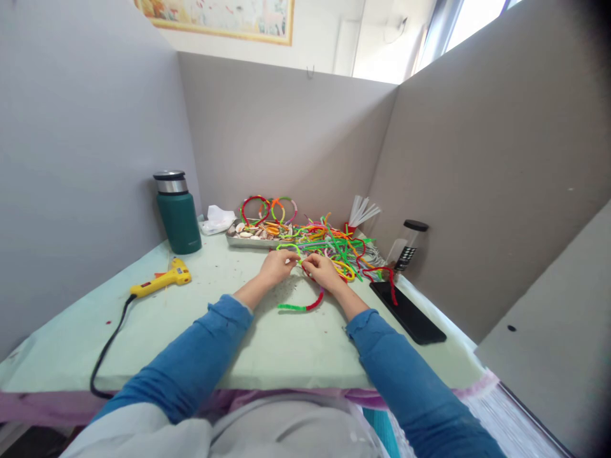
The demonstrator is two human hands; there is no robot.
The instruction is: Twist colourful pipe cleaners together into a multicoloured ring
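Observation:
My left hand (278, 266) and my right hand (321, 268) are close together over the middle of the table, fingers pinched. Between them runs a multicoloured pipe cleaner (314, 305). A red and green length of it curves below my right hand toward the left. Its lime-green part arches above my left fingertips. The exact joint at my fingertips is too small to make out. Just beyond my hands lies a tangled pile of coloured pipe cleaners (334, 240).
At the back, a metal tray (258, 243) holds shells, with pipe-cleaner rings (256, 198) above. On the left are a green flask (179, 219), crumpled white tissue (218, 219) and a yellow glue gun (165, 280). White sticks (363, 211), a black-capped bottle (411, 245) and a phone (410, 315) are rightward.

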